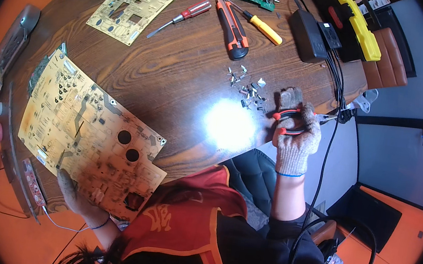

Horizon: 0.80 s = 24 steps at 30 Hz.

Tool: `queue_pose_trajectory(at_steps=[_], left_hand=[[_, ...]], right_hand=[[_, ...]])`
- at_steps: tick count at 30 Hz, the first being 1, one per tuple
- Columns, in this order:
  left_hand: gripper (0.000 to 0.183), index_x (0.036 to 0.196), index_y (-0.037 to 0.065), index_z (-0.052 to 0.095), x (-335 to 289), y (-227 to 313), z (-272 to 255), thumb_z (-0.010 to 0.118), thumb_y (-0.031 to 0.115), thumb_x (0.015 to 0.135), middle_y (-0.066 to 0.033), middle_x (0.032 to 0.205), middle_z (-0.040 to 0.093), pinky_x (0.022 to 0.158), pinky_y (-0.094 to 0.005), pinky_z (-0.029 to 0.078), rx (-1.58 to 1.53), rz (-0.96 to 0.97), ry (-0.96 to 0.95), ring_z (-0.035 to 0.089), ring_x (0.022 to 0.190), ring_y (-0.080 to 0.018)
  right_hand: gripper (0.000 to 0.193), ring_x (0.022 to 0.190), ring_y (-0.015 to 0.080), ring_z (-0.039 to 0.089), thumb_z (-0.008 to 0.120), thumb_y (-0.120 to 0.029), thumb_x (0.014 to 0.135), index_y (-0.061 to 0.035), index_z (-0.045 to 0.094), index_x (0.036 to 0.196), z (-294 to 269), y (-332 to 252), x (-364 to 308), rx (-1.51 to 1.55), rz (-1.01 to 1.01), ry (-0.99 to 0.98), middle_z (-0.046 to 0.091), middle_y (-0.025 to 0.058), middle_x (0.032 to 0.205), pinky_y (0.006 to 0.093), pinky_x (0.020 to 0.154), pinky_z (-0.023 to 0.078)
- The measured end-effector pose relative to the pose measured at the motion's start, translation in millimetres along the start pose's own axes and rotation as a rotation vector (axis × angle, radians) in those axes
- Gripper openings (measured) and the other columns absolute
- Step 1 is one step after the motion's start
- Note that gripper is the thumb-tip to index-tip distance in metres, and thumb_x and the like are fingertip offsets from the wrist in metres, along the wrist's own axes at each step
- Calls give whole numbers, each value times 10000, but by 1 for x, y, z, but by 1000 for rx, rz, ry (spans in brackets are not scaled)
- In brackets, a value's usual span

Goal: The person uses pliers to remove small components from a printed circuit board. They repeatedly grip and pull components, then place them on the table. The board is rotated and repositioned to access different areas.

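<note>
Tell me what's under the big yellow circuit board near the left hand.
Under the yellow circuit board shows the wooden table; a green board's edge peeks out at its upper left. The left hand grips its lower edge. The rest is covered.

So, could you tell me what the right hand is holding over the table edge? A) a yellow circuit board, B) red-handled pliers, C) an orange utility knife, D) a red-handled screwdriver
B: the gloved right hand grips red-handled pliers beside the pile of small clipped parts; the screwdriver and utility knife lie untouched farther up the table.

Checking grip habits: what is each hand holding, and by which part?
The right hand grips red-handled pliers by the handles. The left hand holds the yellow circuit board by its near edge.
</note>
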<state>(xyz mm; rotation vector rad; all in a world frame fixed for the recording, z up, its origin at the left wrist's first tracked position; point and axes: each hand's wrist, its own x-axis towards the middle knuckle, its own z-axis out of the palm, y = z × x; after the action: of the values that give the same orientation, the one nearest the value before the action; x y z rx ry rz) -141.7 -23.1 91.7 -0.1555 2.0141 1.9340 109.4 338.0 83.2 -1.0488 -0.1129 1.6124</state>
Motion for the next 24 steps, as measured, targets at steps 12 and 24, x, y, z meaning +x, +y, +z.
queue_pose_trajectory(at_steps=[12, 24], left_hand=[[464, 1336, -94, 445, -14, 16, 26, 453, 244, 1018, -187, 1267, 538, 945, -384, 498, -144, 52, -2, 586, 1099, -262], [495, 1310, -83, 474, -18, 21, 29, 503, 297, 993, -170, 1224, 565, 901, -374, 514, -164, 15, 10, 609, 1058, -253]], right_hand=[[137, 1022, 455, 608, 444, 9, 814, 43, 476, 943, 42, 20, 25, -9, 107, -38, 586, 275, 1069, 633, 940, 490], [300, 816, 190, 668, 711, -19, 741, -31, 673, 1038, 43, -19, 99, -1033, 20, -619, 667, 104, 1011, 313, 765, 567]])
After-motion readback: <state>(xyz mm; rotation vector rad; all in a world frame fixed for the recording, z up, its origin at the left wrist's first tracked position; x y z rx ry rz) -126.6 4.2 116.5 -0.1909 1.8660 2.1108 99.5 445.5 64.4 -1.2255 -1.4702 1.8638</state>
